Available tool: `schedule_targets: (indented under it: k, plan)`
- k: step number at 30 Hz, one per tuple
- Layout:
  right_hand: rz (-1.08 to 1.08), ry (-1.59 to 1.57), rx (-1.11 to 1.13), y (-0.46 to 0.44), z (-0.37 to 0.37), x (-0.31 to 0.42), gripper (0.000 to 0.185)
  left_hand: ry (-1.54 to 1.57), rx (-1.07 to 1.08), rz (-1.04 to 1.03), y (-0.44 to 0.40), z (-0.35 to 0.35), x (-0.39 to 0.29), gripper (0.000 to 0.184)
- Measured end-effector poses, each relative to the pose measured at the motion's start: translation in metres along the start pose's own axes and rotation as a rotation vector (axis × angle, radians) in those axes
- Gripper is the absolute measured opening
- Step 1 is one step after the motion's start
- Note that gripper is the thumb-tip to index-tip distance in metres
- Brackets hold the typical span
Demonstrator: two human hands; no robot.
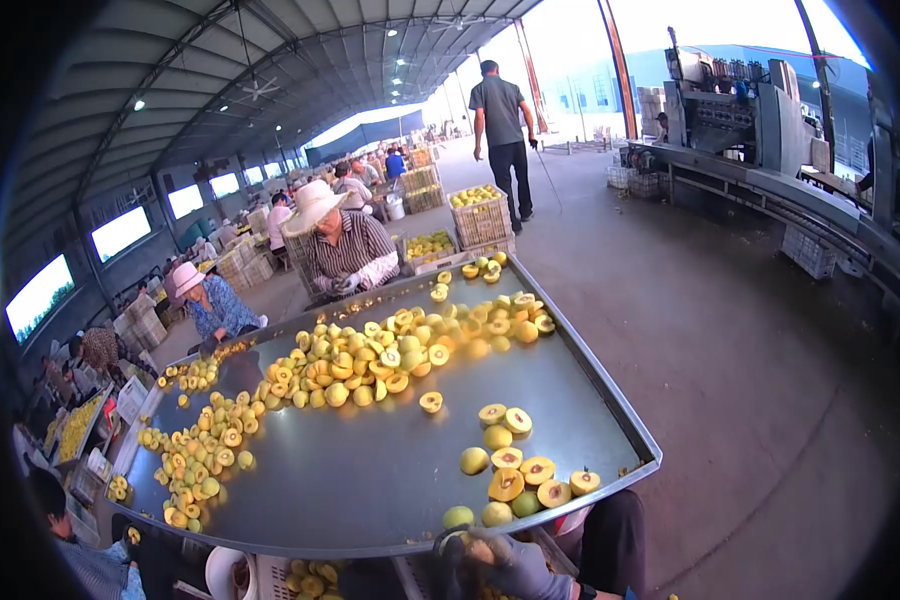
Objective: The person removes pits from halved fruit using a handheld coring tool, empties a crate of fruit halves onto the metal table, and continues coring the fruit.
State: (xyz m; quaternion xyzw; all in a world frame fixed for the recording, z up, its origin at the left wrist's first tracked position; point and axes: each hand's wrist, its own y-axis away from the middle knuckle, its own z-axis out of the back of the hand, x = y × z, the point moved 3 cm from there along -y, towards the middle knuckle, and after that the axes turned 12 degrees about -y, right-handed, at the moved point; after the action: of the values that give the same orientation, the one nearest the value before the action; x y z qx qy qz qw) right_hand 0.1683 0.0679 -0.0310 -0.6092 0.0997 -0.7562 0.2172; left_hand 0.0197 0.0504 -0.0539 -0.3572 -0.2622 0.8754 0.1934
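At the bottom, just below the near rim of a metal table, my right hand [510,562] reaches in from the right in a grey glove. Its fingers look curled, and what they hold, if anything, is hidden. My left hand [454,560] is a dark, unclear shape against it, its fingers not distinguishable. Close above both hands lie several halved yellow peaches [506,484], some cut side up with reddish pit hollows, beside a greenish peach [459,517]. A large heap of peaches [345,365] spreads over the middle of the metal table [370,460].
Across the table a person in a wide hat [355,245] sits working; another in a pink hat [215,300] is farther left. Crates of peaches [480,215] stand behind the table. A person [503,135] walks away. Machinery [740,130] stands right. A white crate [275,578] sits below the near edge.
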Motion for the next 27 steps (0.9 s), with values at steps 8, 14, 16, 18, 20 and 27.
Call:
schedule_targets:
  k: [8, 14, 16, 18, 20, 27]
  plan:
    - [-0.356, -0.387, -0.001, -0.003, 0.013, 0.0, 0.039, 0.92, 0.116, 0.541, 0.024, -0.043, 0.029, 0.046]
    - [-0.647, -1.013, -0.252, 0.012, 0.009, -0.022, 0.039, 0.018, 0.167, 0.195, 0.009, -0.016, -0.001, 0.042]
    - [-0.627, -1.079, -0.29, 0.015, 0.003, -0.032, 0.041, -0.004, 0.09, 0.184, -0.002, -0.008, -0.023, 0.039]
    - [-0.61, -0.982, -0.31, 0.012, 0.012, -0.016, 0.036, 0.063, 0.096, 0.257, -0.006, -0.013, -0.024, 0.038]
    - [-0.462, -0.62, -0.275, 0.025, 0.011, -0.026, 0.048, 0.144, 0.12, 0.358, -0.008, -0.025, -0.021, 0.036]
    - [-0.161, -0.459, -0.12, 0.025, 0.037, -0.067, 0.045, 0.287, 0.182, 0.625, -0.024, -0.068, -0.028, 0.032]
